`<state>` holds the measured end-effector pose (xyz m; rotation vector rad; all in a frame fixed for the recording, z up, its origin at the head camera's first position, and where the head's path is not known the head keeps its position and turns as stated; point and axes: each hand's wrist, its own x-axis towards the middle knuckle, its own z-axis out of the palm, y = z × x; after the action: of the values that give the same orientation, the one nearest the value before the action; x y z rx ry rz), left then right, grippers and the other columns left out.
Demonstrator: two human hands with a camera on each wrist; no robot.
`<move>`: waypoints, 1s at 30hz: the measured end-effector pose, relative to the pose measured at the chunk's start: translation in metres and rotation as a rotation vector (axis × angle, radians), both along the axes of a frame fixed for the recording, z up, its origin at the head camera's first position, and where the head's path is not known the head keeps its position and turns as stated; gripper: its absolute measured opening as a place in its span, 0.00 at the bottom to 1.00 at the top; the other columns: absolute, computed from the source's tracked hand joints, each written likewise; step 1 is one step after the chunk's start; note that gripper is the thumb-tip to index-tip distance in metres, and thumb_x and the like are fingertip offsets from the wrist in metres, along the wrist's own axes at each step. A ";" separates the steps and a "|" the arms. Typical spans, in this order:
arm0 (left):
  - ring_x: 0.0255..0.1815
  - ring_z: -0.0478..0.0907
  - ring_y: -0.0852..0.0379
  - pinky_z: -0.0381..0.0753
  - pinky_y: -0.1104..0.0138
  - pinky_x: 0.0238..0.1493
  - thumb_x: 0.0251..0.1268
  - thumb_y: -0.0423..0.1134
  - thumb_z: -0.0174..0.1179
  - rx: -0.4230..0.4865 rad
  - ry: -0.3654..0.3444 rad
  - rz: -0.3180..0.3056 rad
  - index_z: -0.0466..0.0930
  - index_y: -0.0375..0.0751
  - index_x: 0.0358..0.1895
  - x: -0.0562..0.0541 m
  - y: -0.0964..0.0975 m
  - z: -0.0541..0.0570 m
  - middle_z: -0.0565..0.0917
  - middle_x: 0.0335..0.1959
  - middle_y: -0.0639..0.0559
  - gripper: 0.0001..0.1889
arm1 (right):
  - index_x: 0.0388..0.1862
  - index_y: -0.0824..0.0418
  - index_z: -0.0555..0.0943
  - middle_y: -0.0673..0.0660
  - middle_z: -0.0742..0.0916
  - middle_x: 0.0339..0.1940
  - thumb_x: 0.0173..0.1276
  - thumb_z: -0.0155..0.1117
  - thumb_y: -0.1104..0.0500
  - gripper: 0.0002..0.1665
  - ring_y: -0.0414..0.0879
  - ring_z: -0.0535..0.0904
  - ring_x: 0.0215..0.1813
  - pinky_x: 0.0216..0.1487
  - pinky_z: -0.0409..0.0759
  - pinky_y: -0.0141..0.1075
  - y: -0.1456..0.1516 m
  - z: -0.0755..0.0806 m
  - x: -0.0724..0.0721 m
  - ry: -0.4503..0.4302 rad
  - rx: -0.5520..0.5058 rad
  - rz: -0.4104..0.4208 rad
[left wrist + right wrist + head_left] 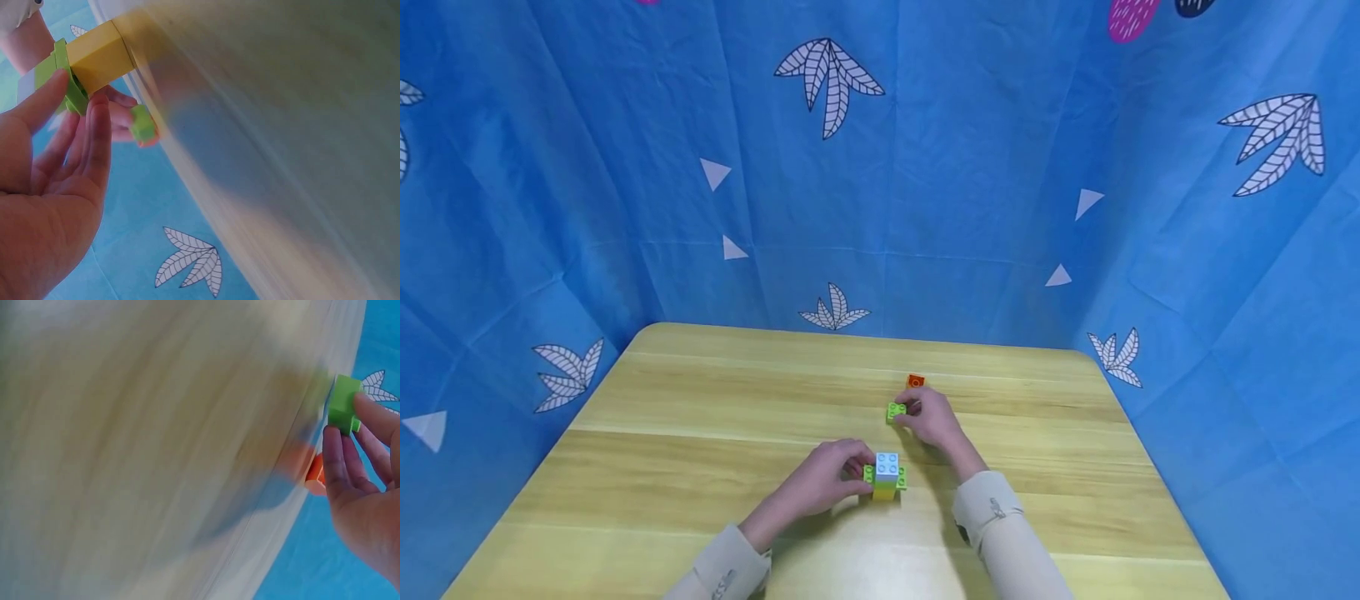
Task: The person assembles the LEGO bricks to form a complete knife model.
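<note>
A small stack of building blocks (887, 468) stands on the table, light blue on top, green below it and yellow at the bottom. Thin green pieces jut out from its sides. From the left, my left hand (822, 480) grips the stack, thumb and fingers on its green part (76, 94). Farther back, my right hand (936, 418) pinches a green block (343, 403) between thumb and fingers. Just behind that hand lies an orange block (916, 381), partly hidden in the right wrist view.
The wooden table (715, 408) has rounded far corners. A blue curtain (880, 192) with white leaf and triangle prints hangs behind it and along both sides.
</note>
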<state>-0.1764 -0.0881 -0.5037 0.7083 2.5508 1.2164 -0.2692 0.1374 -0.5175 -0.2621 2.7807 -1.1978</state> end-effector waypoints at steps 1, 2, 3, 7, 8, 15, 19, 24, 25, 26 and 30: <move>0.42 0.82 0.64 0.84 0.73 0.47 0.59 0.36 0.75 -0.002 0.000 0.001 0.84 0.43 0.50 0.000 0.000 0.000 0.87 0.45 0.55 0.16 | 0.53 0.60 0.86 0.57 0.88 0.47 0.66 0.75 0.61 0.17 0.50 0.85 0.48 0.52 0.87 0.44 0.001 0.001 0.001 -0.003 -0.006 -0.004; 0.42 0.82 0.64 0.84 0.73 0.47 0.59 0.36 0.75 -0.003 0.001 0.001 0.84 0.43 0.50 0.000 0.000 0.000 0.87 0.45 0.55 0.16 | 0.54 0.60 0.86 0.57 0.88 0.48 0.66 0.75 0.61 0.17 0.50 0.85 0.48 0.52 0.87 0.44 0.002 0.002 0.002 -0.002 -0.011 -0.008; 0.42 0.82 0.64 0.84 0.73 0.47 0.59 0.36 0.75 -0.004 0.001 0.001 0.84 0.43 0.50 -0.001 0.000 0.000 0.87 0.45 0.55 0.16 | 0.54 0.60 0.86 0.57 0.88 0.48 0.66 0.75 0.60 0.17 0.50 0.85 0.48 0.52 0.87 0.44 0.003 0.003 0.002 0.000 -0.016 -0.009; 0.42 0.82 0.64 0.84 0.72 0.47 0.59 0.35 0.75 -0.003 0.001 -0.001 0.84 0.43 0.50 -0.002 0.001 0.000 0.87 0.45 0.55 0.16 | 0.54 0.58 0.87 0.56 0.88 0.48 0.68 0.75 0.59 0.17 0.48 0.85 0.48 0.51 0.87 0.43 0.006 0.007 0.008 0.016 -0.037 -0.010; 0.42 0.82 0.64 0.84 0.72 0.47 0.59 0.35 0.75 -0.003 0.001 -0.001 0.84 0.43 0.50 -0.002 0.001 0.000 0.87 0.45 0.55 0.16 | 0.54 0.58 0.87 0.55 0.88 0.48 0.68 0.75 0.59 0.17 0.48 0.85 0.47 0.51 0.87 0.42 0.007 0.009 0.009 0.024 -0.044 -0.007; 0.42 0.82 0.64 0.84 0.73 0.47 0.59 0.35 0.75 0.006 0.003 -0.005 0.84 0.43 0.49 -0.002 0.000 -0.001 0.87 0.44 0.55 0.15 | 0.52 0.58 0.87 0.53 0.87 0.46 0.65 0.77 0.60 0.16 0.46 0.85 0.46 0.53 0.87 0.42 0.007 0.024 0.026 0.106 -0.098 0.033; 0.42 0.82 0.63 0.84 0.73 0.47 0.59 0.35 0.75 0.011 0.011 -0.004 0.84 0.42 0.49 -0.001 0.000 -0.001 0.87 0.44 0.54 0.15 | 0.52 0.58 0.87 0.53 0.86 0.46 0.65 0.77 0.60 0.17 0.49 0.86 0.47 0.54 0.88 0.43 0.008 0.034 0.038 0.168 -0.095 0.072; 0.42 0.83 0.63 0.84 0.72 0.47 0.59 0.35 0.75 0.006 0.019 -0.007 0.84 0.42 0.49 0.000 0.000 0.000 0.87 0.45 0.53 0.16 | 0.52 0.59 0.87 0.53 0.86 0.45 0.64 0.77 0.61 0.17 0.54 0.87 0.48 0.55 0.87 0.49 0.009 0.046 0.052 0.261 -0.077 0.116; 0.42 0.83 0.63 0.84 0.72 0.48 0.59 0.35 0.75 0.004 0.021 -0.008 0.84 0.42 0.50 0.000 0.000 0.000 0.87 0.45 0.53 0.16 | 0.52 0.59 0.87 0.53 0.85 0.45 0.64 0.78 0.61 0.17 0.56 0.87 0.48 0.55 0.87 0.50 0.008 0.049 0.055 0.281 -0.066 0.120; 0.42 0.83 0.63 0.84 0.72 0.48 0.59 0.35 0.75 0.002 0.021 -0.009 0.84 0.42 0.50 0.000 0.000 0.000 0.87 0.45 0.53 0.16 | 0.52 0.58 0.87 0.53 0.85 0.45 0.64 0.78 0.60 0.17 0.56 0.86 0.48 0.54 0.87 0.51 0.008 0.051 0.057 0.301 -0.054 0.126; 0.43 0.83 0.63 0.84 0.72 0.48 0.60 0.35 0.75 -0.004 0.022 -0.010 0.84 0.42 0.50 0.000 0.000 0.000 0.87 0.46 0.53 0.16 | 0.52 0.56 0.87 0.51 0.85 0.44 0.64 0.78 0.60 0.17 0.56 0.85 0.48 0.52 0.86 0.51 0.006 0.060 0.068 0.362 -0.012 0.145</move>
<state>-0.1768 -0.0886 -0.5037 0.7362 2.5641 1.2063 -0.2010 0.1431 -0.4571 -0.7372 2.9845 -1.2393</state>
